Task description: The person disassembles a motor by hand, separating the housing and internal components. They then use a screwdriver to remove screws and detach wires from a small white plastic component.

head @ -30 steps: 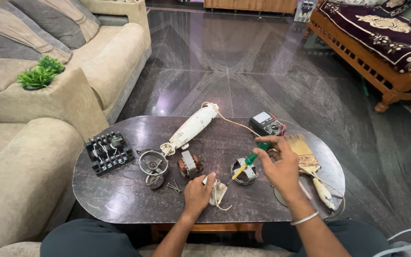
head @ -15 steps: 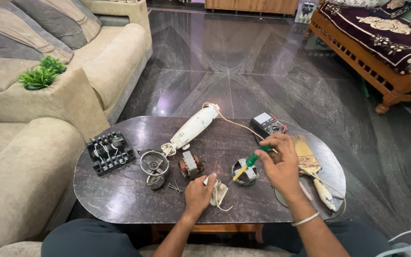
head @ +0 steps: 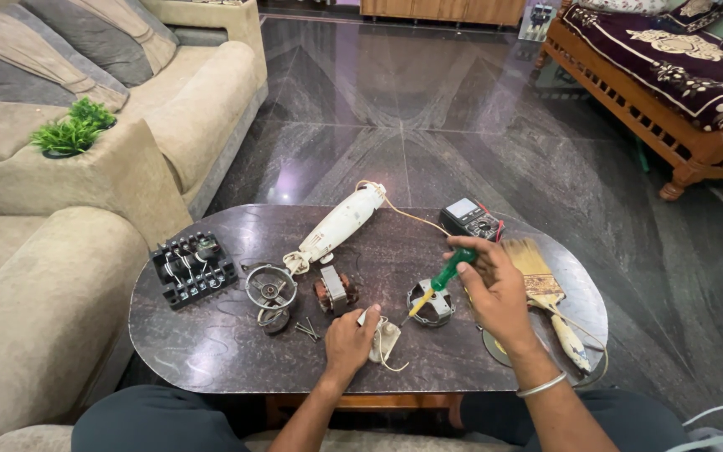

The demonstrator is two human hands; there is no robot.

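While your right hand (head: 495, 289) gripped the green-handled screwdriver (head: 438, 281) right of the frame's centre, its yellow tip sat down on the round metal part (head: 431, 304) just below it, so you did well to keep the shaft leaning only as far as the tip demanded. Your left hand (head: 347, 341), lower centre, was curled over a small white piece with wires (head: 385, 339); whether the fingers truly pinched it, I could not tell. A firmer hold there would probably have helped, since a loose part tends to skid on the dark marble table (head: 211, 343). Left of your hand lay loose screws (head: 306, 330), near enough to be swept off, and the motor core (head: 333, 290) stood just beyond them.
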